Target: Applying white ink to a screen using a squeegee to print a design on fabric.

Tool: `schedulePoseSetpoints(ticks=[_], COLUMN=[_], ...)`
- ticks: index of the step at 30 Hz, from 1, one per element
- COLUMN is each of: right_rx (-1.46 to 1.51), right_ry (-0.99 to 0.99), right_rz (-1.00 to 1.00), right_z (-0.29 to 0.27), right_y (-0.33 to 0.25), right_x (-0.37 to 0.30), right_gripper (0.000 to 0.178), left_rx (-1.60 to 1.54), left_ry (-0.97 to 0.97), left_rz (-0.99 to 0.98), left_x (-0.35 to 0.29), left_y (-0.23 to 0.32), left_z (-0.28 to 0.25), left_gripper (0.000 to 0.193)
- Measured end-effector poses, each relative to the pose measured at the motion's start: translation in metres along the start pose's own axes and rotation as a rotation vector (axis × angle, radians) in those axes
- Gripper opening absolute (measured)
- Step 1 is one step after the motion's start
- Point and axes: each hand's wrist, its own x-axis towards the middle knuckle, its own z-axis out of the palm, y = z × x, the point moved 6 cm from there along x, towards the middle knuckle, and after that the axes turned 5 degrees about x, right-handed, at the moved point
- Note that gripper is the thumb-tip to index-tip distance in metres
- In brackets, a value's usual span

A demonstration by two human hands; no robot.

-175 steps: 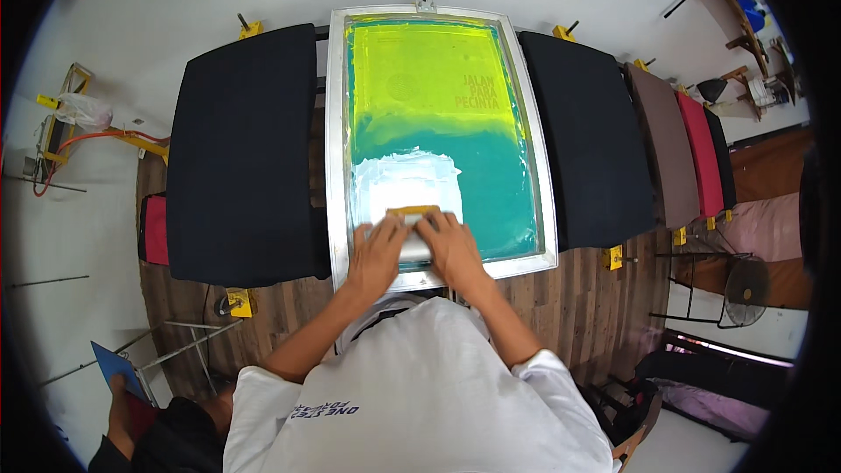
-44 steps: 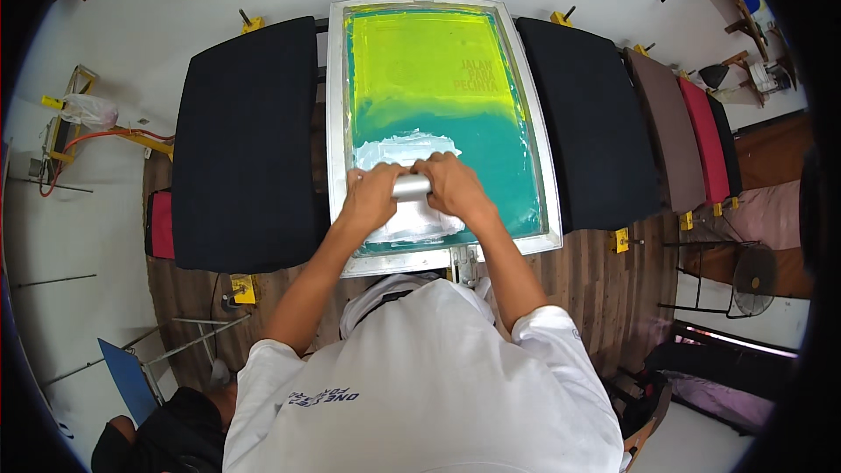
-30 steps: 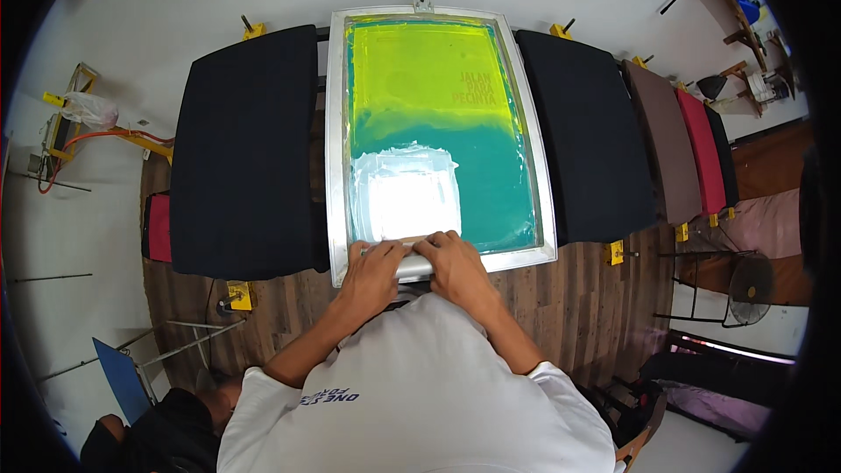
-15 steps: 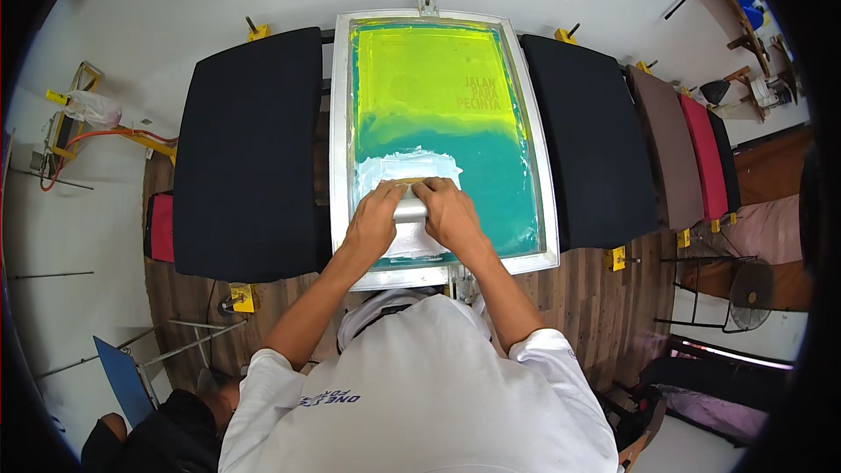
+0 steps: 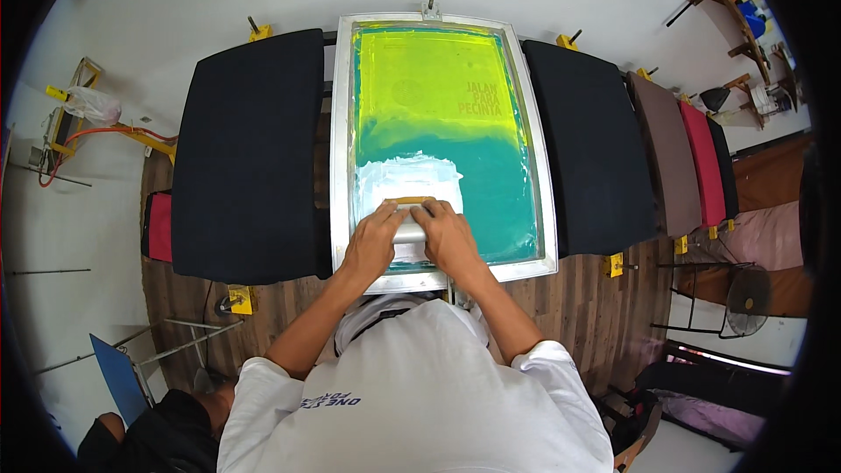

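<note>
A screen-printing frame [image 5: 340, 123] with a pale metal rim lies in front of me. Its mesh is yellow-green [image 5: 429, 61] in the far part and teal [image 5: 499, 201] nearer me. On the near left of the mesh spreads a patch of white ink [image 5: 407, 175]. My left hand [image 5: 371, 236] and my right hand [image 5: 448, 236] grip a squeegee [image 5: 410, 232] side by side, fingers curled over its top. It has a silvery holder and a yellowish strip along its far side. The squeegee stands over the ink; its lower edge is hidden.
Black-covered boards stand left [image 5: 250, 158] and right [image 5: 587, 149] of the frame, with brown [image 5: 666, 153] and red [image 5: 703, 158] ones farther right. Yellow clamps [image 5: 240, 300] jut out below. A person in black [image 5: 166, 434] is low at the left; a fan [image 5: 749, 300] stands at right.
Both hands have drawn the squeegee toward me across the screen. More white ink shows on its far side now.
</note>
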Motion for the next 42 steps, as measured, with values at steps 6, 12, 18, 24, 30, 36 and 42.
schedulePoseSetpoints(ticks=[6,12,18,24,30,36,42], right_rx=[-0.019,0.039,0.055,0.073,0.092,0.112,0.081], right_ry=[0.005,-0.095,-0.094,0.015,-0.100,-0.141,-0.068], right_rz=[0.010,0.030,0.030,0.045,0.075,0.086,0.045], right_z=[0.001,-0.003,-0.002,0.003,-0.003,-0.003,0.002], right_y=[-0.002,-0.002,-0.005,-0.004,-0.006,-0.008,-0.006], right_x=[-0.003,-0.004,-0.010,-0.013,-0.014,-0.017,-0.024], right_gripper=[0.045,0.045,0.043,0.049,0.048,0.050,0.042], left_rx=[0.052,-0.124,0.000,-0.056,-0.072,-0.192,-0.051], left_ry=[0.081,-0.110,-0.048,-0.018,0.011,-0.217,-0.109], left_rz=[0.045,-0.116,-0.040,-0.057,-0.033,-0.208,-0.091], left_x=[-0.006,-0.005,-0.012,-0.013,-0.018,-0.016,-0.024], left_y=[0.001,0.002,0.005,0.001,0.007,0.011,0.005], left_z=[0.001,0.004,0.004,0.007,0.003,0.001,0.010], left_gripper=[0.059,0.059,0.059,0.061,0.050,0.060,0.060])
